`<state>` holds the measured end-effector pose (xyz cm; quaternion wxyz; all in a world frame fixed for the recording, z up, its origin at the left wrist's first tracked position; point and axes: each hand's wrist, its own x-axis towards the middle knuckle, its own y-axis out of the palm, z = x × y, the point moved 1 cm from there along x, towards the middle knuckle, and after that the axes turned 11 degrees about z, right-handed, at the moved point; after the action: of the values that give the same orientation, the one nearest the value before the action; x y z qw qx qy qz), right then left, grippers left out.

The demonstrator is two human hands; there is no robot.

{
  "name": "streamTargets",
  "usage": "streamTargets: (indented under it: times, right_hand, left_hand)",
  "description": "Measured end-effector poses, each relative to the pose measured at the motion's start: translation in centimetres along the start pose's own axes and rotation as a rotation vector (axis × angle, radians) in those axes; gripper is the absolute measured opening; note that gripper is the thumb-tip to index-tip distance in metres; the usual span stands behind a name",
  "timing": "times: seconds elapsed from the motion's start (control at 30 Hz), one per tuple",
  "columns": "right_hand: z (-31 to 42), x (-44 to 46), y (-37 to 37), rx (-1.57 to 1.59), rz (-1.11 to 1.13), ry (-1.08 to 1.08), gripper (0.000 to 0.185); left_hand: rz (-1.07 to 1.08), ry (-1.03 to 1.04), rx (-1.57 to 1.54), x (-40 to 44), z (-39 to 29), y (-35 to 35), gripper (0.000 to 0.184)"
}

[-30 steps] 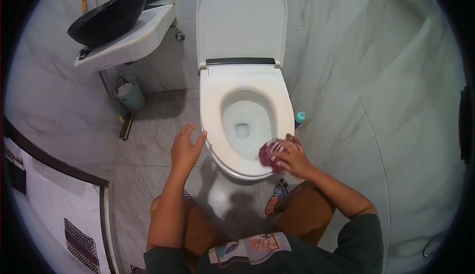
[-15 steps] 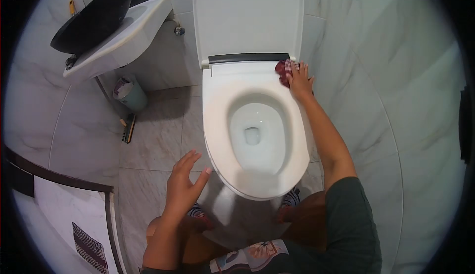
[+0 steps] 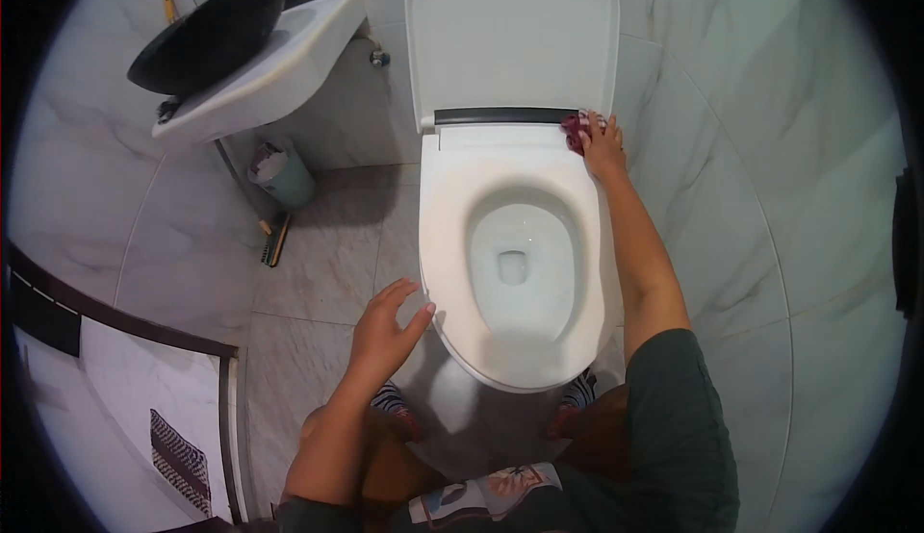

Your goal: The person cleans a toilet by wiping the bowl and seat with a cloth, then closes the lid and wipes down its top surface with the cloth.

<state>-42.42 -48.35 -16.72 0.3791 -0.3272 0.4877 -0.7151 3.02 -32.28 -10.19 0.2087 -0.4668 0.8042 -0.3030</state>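
Observation:
A white toilet (image 3: 448, 196) stands in front of me, its lid (image 3: 515, 38) raised against the wall. My right hand (image 3: 604, 153) presses a dark red and white patterned cloth (image 3: 577, 135) against the back right corner of the bowl's rim, beside the dark hinge strip (image 3: 505, 115). Its fingers are curled over the cloth, partly covering it. My left hand (image 3: 388, 329) hovers beside the front left of the rim, fingers apart and nothing in it. Water shows at the bottom of the bowl.
A white washbasin (image 3: 279, 71) with a large black pan-like object (image 3: 207, 38) leaning on it is at the upper left. Below stand a bin (image 3: 287, 182) and a brush (image 3: 275, 240). A raised sill and a patterned mat (image 3: 180, 461) lie lower left. Marble-look walls close in the right side.
My right hand has shifted the cloth slightly toward the back right corner, by the hinge. The whole view has moved a little, and my left hand still hovers by the rim.

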Motion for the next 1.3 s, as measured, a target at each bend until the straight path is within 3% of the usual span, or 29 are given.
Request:
streamTargets:
  times: [0.27, 0.57, 0.77, 0.8, 0.9, 1.07, 1.3]
  right_hand:
    - [-2.8, -13.5, -3.1, 0.134, 0.163, -0.067, 0.050]
    - [-5.4, -28.6, -3.3, 0.252, 0.155, -0.257, 0.047]
    - [-1.5, -38.2, -2.9, -0.011, 0.110, -0.359, 0.045]
    - [-1.0, -39.5, -2.8, 0.056, 0.112, -0.379, 0.046]
    - [0.8, -41.5, -3.2, -0.202, 0.121, -0.362, 0.049]
    - [3.5, -41.3, -3.3, -0.109, 0.190, -0.685, 0.050]
    - [10.2, -39.9, -1.4, -0.237, 0.253, -0.771, 0.052]
  left_hand:
    - [0.010, 0.044, -0.006, 0.2, 0.4, 1.1, 0.044]
    - [-0.025, 0.101, -0.040, -0.4, -1.5, 2.9, 0.045]
    - [-0.044, 0.061, -0.228, 0.4, 0.5, 2.8, 0.045]
    - [-0.051, 0.070, -0.271, 0.2, 0.7, 2.7, 0.045]
    - [-0.084, 0.085, -0.338, -0.6, 0.9, 1.5, 0.043]
    - [-0.113, 0.112, -0.398, -2.0, 1.5, -0.6, 0.041]
    - [-0.112, 0.181, -0.265, -5.5, -1.1, -2.8, 0.038]
